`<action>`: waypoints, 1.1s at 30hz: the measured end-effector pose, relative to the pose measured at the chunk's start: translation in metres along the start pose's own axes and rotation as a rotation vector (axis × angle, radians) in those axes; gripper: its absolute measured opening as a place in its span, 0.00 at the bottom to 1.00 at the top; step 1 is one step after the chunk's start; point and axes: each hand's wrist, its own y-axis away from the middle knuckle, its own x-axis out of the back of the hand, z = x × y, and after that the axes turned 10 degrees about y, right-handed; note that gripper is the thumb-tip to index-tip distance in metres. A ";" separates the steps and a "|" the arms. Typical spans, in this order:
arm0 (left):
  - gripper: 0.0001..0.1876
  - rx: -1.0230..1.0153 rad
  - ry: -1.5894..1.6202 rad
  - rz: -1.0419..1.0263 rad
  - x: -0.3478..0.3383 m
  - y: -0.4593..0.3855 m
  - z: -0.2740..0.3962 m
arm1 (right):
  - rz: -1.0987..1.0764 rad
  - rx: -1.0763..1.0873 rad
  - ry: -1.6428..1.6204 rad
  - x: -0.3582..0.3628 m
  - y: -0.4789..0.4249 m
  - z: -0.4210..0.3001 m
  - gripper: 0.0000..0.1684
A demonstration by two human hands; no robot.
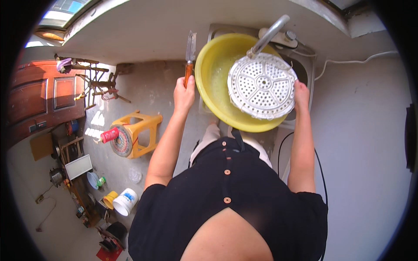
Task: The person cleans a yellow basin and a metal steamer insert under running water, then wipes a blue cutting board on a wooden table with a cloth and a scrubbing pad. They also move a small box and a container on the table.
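My left hand (184,94) grips the wooden handle of a knife (191,49), its metal blade pointing away from me, just left of a large yellow plastic basin (212,111). My right hand (302,94) pinches the right rim of a round perforated metal steamer plate (253,99). The plate is tilted above the basin and covers its right part. Over the plate's far edge reaches the curved metal faucet (271,34). The basin rests on a stainless steel sink (218,30). How much water the basin holds, I cannot tell.
A white device with a knob (282,38) sits behind the sink, its cable (356,61) running right. At left stands a yellow plastic stool (143,130) with a red can (109,135) on its seat. Lower left are a white bucket (125,204) and a wooden folding rack (94,81) farther up.
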 end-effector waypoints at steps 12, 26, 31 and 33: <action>0.14 -0.894 -0.625 0.064 -0.010 -0.176 0.198 | -0.247 -0.181 -0.038 -0.063 0.009 0.041 0.14; 0.27 -0.998 -0.473 0.177 -0.070 -0.253 0.218 | -0.296 -0.293 -0.471 -0.055 0.026 0.037 0.13; 0.21 -1.021 -0.274 0.127 -0.058 -0.152 0.148 | -0.265 -0.378 -0.480 -0.067 0.012 0.047 0.17; 0.23 -0.853 -0.221 0.082 -0.043 -0.105 0.111 | -0.372 -0.401 -0.419 -0.068 0.001 0.046 0.18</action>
